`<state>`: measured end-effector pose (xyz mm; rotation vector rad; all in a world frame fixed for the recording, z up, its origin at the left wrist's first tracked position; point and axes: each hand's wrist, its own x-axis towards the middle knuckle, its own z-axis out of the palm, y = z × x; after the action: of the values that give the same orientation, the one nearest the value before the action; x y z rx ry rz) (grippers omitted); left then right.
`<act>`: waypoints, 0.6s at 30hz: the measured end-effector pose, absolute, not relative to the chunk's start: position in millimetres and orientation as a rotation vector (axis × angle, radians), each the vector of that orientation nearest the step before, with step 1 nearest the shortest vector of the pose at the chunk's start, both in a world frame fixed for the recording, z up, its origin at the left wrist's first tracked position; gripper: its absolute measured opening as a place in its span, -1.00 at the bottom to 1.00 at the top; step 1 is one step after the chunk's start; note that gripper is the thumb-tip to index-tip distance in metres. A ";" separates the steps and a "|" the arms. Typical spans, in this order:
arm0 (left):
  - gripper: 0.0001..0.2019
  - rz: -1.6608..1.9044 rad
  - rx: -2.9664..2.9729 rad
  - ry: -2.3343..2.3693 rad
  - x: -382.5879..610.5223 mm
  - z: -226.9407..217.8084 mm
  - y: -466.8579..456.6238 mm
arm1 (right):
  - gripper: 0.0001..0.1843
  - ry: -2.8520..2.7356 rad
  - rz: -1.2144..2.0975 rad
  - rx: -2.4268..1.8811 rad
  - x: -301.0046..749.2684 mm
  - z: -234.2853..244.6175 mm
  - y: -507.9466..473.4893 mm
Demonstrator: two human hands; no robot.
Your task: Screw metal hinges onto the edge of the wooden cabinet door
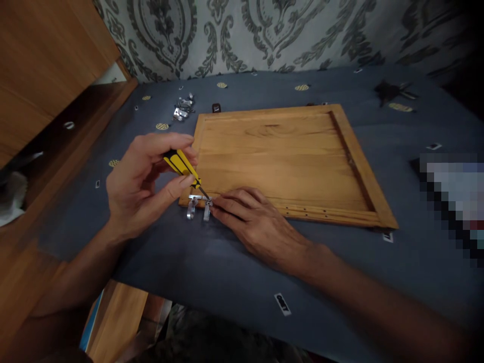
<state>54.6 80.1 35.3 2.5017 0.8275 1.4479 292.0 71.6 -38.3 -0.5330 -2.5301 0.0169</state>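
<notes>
A yellow and black screwdriver is held in my left hand, fingers and thumb closed round its handle. Its tip points down at a small metal hook on the near left edge of a framed wooden board. Beside that hook hangs a second metal hook. My right hand rests on the same edge, its fingers stretched out and lying nearly flat, fingertips close to the hooks. Whether those fingertips pinch anything small is hidden. To their right, several small dark holes line the edge.
Loose metal hooks lie in a heap behind the board's left corner. A small black object sits nearby. At the back right is a dark object. A wooden cabinet stands left; patterned fabric hangs behind the blue cloth.
</notes>
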 end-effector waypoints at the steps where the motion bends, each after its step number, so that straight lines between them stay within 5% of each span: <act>1: -0.46 1.469 2.528 0.836 54.7 34.5 80.1 | -0.68 -2.528 0.025 -0.530 292.0 -38.2 71.6; 18: -0.45 1.605 2.450 0.871 51.7 33.6 79.7 | -0.68 -2.538 0.059 -0.527 292.3 -38.8 71.1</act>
<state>51.7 79.7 33.6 2.4497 0.8714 1.6048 292.3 71.1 -38.8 -0.5273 -2.5381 0.0588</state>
